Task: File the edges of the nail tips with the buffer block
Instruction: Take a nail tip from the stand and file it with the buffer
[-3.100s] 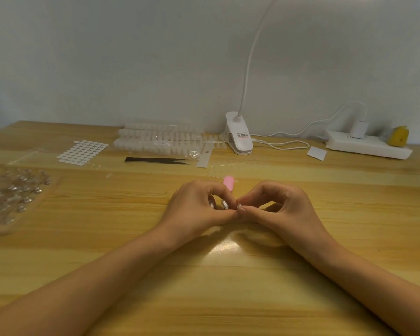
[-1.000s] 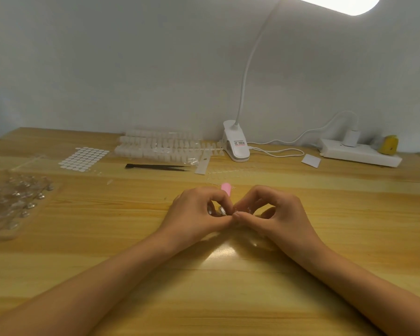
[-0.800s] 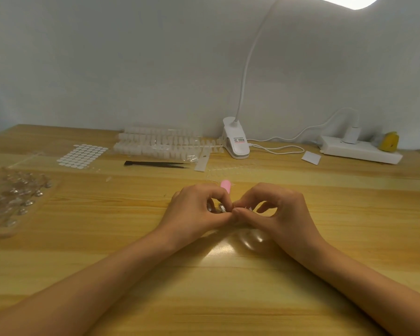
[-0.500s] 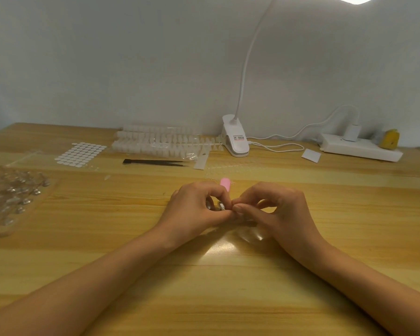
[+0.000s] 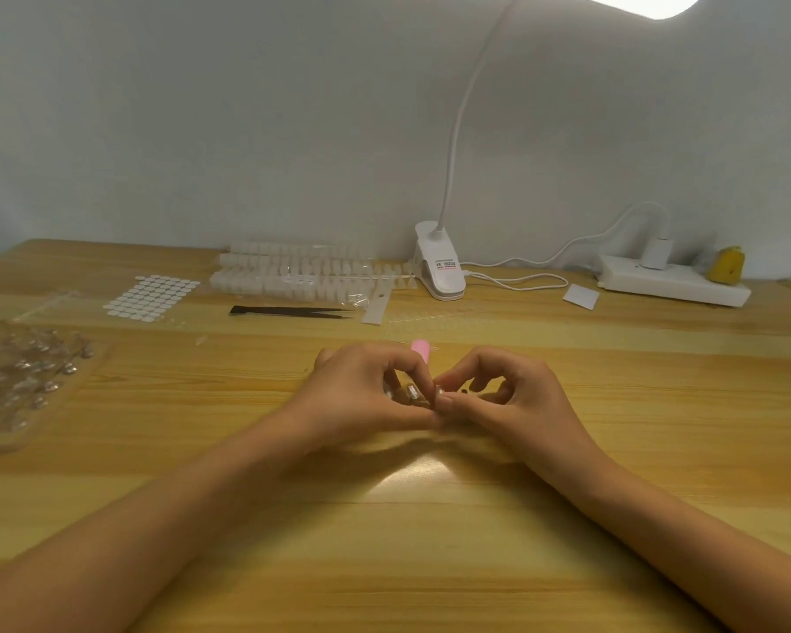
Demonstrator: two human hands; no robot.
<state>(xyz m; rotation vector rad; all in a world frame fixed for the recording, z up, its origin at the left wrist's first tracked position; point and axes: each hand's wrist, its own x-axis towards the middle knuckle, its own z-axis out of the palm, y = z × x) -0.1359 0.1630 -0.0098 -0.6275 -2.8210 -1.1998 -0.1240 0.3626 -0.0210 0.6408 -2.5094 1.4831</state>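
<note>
**Filing step, head view.** I am holding the pink buffer block (image 5: 420,350) in my left hand (image 5: 361,397). My fingers are curling round it, so only its rounded upper end is showing above my forefinger, over the middle of the table (image 5: 384,541). My right hand (image 5: 512,399) is pressing thumb against forefinger just beside it, with the other fingers loosely arched. I am judging that this pinch is holding one nail tip, though the piece is too small to make out here. The two hands are touching at the fingertips.

To do the stroke well, I am attending to the following:
- bracing the hands against each other so that neither is wandering;
- pinching the tip by its flat faces and leaving the edge exposed;
- laying the block along that edge, not across it;
- drawing light strokes in one direction;
- turning the tip a little between strokes so that the curve is coming out even.

Pressing hard is likely to bend so light a piece or flick it away. The strips of nail tips (image 5: 302,274) and the black tweezers (image 5: 288,311) are lying well apart from my hands, toward the wall.
</note>
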